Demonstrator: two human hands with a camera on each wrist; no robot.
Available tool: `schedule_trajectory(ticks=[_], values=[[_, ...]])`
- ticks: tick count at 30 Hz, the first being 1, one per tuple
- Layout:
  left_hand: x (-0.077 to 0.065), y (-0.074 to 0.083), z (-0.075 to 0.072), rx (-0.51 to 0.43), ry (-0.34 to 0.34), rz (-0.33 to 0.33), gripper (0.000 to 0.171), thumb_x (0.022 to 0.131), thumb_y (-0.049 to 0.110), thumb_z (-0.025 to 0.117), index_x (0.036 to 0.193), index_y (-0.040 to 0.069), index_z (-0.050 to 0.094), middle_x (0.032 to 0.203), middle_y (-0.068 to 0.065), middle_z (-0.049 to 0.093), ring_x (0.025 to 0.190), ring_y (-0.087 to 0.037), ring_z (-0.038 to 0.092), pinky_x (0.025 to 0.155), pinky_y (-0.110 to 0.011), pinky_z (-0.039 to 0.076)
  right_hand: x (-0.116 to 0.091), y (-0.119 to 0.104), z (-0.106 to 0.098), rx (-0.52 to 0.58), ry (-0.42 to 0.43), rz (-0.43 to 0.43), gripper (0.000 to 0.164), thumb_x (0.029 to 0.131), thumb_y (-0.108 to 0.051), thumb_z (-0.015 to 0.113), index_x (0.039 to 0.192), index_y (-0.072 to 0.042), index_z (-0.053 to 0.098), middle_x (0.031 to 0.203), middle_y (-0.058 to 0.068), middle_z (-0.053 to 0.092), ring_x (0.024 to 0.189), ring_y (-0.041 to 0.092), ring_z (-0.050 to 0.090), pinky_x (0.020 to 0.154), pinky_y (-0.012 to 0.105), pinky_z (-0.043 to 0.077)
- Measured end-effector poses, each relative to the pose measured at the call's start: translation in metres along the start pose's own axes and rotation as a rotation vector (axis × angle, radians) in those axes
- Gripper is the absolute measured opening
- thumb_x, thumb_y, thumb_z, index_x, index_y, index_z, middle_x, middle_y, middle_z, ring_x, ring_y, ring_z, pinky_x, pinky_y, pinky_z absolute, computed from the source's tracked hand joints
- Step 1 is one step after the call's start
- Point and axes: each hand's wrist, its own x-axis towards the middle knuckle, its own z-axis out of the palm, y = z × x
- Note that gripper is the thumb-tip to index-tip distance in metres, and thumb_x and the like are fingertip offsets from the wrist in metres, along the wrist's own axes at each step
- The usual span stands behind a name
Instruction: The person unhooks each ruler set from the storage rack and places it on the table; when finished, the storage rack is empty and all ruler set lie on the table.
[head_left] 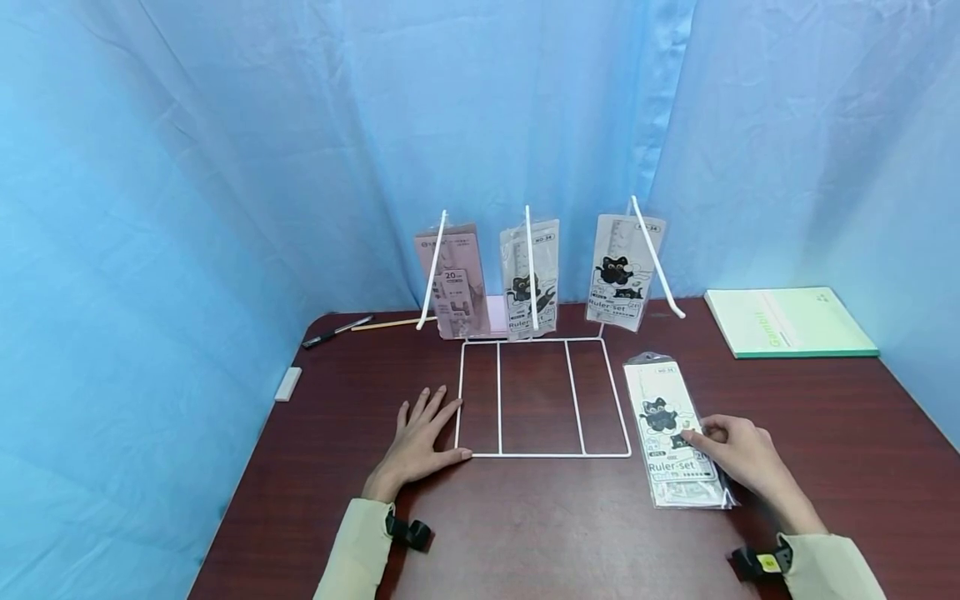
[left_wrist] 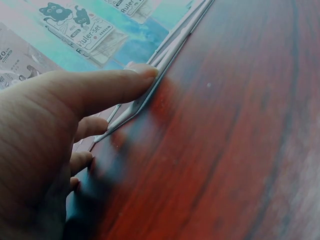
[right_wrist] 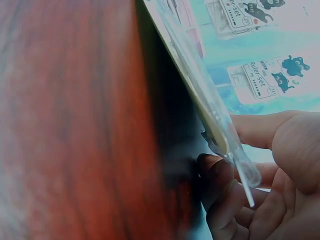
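Touching the near-left corner of the white rack (head_left: 525, 456) with the left grip (head_left: 412, 448), spread wide and empty. Right of that, over the tabletop (head_left: 562, 533), holding the ruler-set packet (head_left: 663, 417) just left of the nearer right grip (head_left: 738, 454), pinched firmly at its right edge, with long axis aimed away and slightly left. Carrying on the hooks (head_left: 531, 267) a pink packet (head_left: 459, 283), a middle cat packet (head_left: 546, 267) and a right cat packet (head_left: 617, 271).

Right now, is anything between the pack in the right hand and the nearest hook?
Nothing visible stands between the pack in the right hand and the front of that hook; a hanging pack sits farther back.
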Motion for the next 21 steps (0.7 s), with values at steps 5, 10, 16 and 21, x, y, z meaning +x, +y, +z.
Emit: schedule_trajectory(ticks=[5,10,16,21], values=[[-0.001,0.001,-0.001,-0.016,0.002,-0.002,0.086,0.084,0.056,0.071,0.156,0.022,0.038,0.168,-0.012,0.023,0.158,-0.038,0.010,0.121,-0.069,0.005,-0.001,0.000,0.000,-0.027,0.011,-0.010,0.061,0.093,-0.045,0.067,0.117,0.011,0.065,0.083,0.009,0.072,0.072,0.014,0.058,0.064,0.030,0.043],[-0.001,0.000,0.000,-0.018,0.005,0.001,0.087,0.084,0.056,0.071,0.156,0.022,0.038,0.168,-0.012,0.022,0.158,-0.038,0.010,0.121,-0.070,0.005,-0.002,-0.003,-0.002,-0.064,-0.025,0.019,0.067,0.094,-0.051,0.064,0.122,0.010,0.063,0.077,0.003,0.067,0.067,0.015,0.053,0.059,0.030,0.038],[-0.001,0.000,0.000,-0.015,0.002,0.000,0.087,0.084,0.056,0.071,0.156,0.022,0.037,0.168,-0.012,0.022,0.158,-0.038,0.010,0.121,-0.070,0.005,-0.004,-0.006,-0.008,-0.098,-0.053,0.041,0.075,0.092,-0.056,0.063,0.125,0.011,0.061,0.082,0.009,0.071,0.070,0.018,0.060,0.057,0.032,0.042],[0.000,0.000,0.000,-0.016,-0.009,-0.005,0.087,0.084,0.057,0.070,0.157,0.022,0.036,0.169,-0.011,0.021,0.158,-0.037,0.008,0.121,-0.069,0.003,-0.003,-0.007,-0.016,-0.116,-0.033,0.036,0.070,0.093,-0.055,0.063,0.123,0.009,0.062,0.092,0.017,0.074,0.080,0.030,0.068,0.061,0.045,0.050]])
